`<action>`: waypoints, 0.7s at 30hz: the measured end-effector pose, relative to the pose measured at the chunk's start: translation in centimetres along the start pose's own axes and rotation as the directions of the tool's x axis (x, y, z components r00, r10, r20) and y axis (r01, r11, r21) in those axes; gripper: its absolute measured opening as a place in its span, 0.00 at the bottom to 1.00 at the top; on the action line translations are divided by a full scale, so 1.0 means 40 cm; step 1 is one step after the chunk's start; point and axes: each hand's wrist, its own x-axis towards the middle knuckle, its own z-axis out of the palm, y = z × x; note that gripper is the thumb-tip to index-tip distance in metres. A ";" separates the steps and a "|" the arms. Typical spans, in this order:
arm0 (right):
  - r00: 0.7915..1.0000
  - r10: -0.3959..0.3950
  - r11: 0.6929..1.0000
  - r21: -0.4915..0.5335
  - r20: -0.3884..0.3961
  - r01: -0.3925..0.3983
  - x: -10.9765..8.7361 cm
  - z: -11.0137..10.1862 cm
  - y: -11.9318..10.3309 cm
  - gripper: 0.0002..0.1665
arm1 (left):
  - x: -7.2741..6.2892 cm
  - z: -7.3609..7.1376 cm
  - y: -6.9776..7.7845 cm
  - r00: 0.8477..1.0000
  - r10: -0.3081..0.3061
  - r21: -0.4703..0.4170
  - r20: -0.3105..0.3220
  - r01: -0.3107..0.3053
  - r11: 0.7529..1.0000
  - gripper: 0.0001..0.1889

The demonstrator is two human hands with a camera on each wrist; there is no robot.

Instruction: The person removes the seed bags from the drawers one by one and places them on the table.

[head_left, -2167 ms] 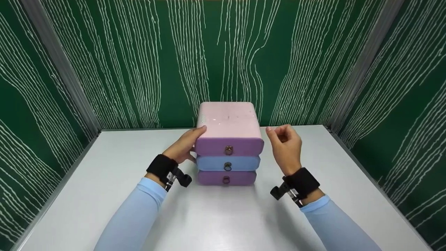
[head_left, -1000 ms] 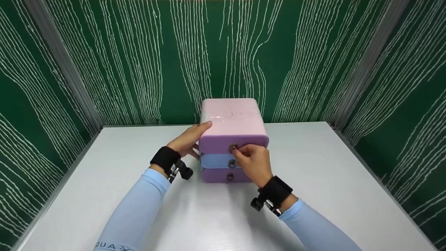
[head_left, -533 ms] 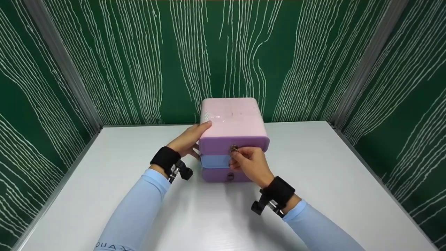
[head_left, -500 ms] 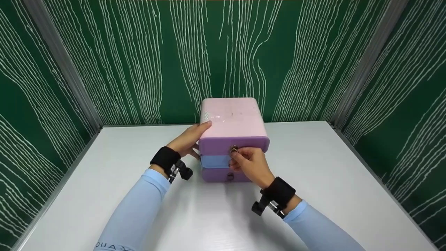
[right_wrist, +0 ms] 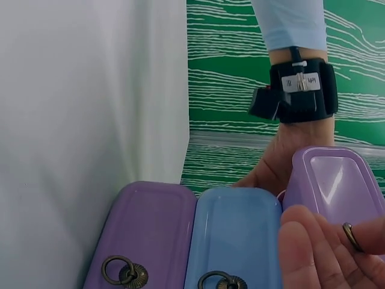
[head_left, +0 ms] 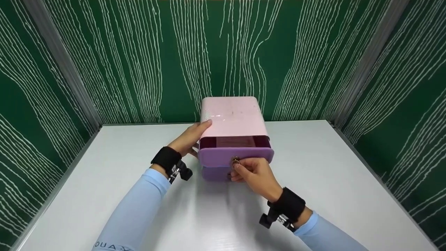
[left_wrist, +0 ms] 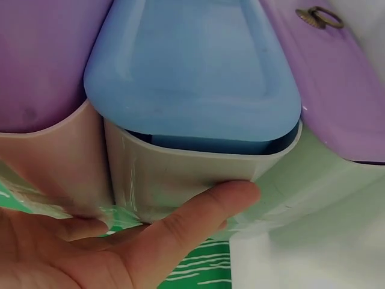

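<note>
A small three-tier drawer cabinet with a pink top (head_left: 231, 116) stands in the middle of the table. Its purple top drawer (head_left: 216, 157) is partly pulled out, with dark interior showing behind the front. My right hand (head_left: 256, 176) pinches the brass ring pull (head_left: 235, 161) of that drawer between thumb and finger. My left hand (head_left: 186, 142) rests against the cabinet's left side, thumb on the top edge. In the left wrist view, a finger lies straight along the middle tier. The blue middle drawer (left_wrist: 192, 78) shows a narrow gap behind its front.
The purple bottom drawer (right_wrist: 150, 226) sits below, with its own ring pull (right_wrist: 123, 272). Around the cabinet is a white table (head_left: 139, 150). Green walls with white streaks (head_left: 139, 62) enclose the back and sides, with grey corner posts (head_left: 66, 66).
My right hand came from beside the cabinet to the ring pull, took hold of it and moved toward the front. The top drawer slid out with it. My left hand stayed against the cabinet.
</note>
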 end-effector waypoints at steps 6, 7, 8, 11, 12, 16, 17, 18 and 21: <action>0.999 -0.036 0.999 -0.025 0.034 0.037 -0.039 -0.002 -0.001 0.14 | 0.004 0.003 -0.002 1.000 -0.008 0.010 -0.010 0.008 1.000 0.48; 0.998 -0.041 0.999 -0.029 0.040 0.043 -0.045 -0.002 -0.002 0.14 | 0.005 0.004 -0.002 1.000 -0.009 0.011 -0.009 0.009 1.000 0.48; 0.998 -0.047 0.998 -0.030 0.046 0.048 -0.052 -0.002 -0.002 0.14 | 0.005 0.004 -0.002 1.000 -0.009 0.013 -0.008 0.009 1.000 0.48; 0.996 -0.070 0.997 -0.030 0.063 0.072 -0.071 0.000 -0.002 0.13 | 0.003 0.005 0.000 1.000 -0.007 0.012 -0.003 0.007 1.000 0.48; 0.995 -0.077 0.997 -0.024 0.067 0.078 -0.077 0.001 -0.002 0.13 | 0.002 0.006 0.000 1.000 -0.006 0.012 -0.003 0.006 1.000 0.48; 0.993 -0.094 0.996 0.000 0.077 0.094 -0.099 0.007 -0.005 0.13 | -0.001 0.007 0.001 1.000 0.001 0.011 -0.005 -0.001 1.000 0.48; 0.992 -0.094 0.996 0.005 0.080 0.094 -0.104 0.008 -0.006 0.13 | -0.002 0.007 0.002 1.000 0.003 0.012 -0.006 -0.003 1.000 0.48; 0.993 -0.091 0.996 0.010 0.082 0.090 -0.108 0.010 -0.007 0.13 | -0.003 0.007 0.002 1.000 0.006 0.013 -0.008 -0.006 1.000 0.48; 0.993 -0.087 0.996 0.013 0.085 0.087 -0.118 0.014 -0.007 0.12 | -0.005 0.008 0.003 1.000 0.012 0.012 -0.011 -0.012 1.000 0.47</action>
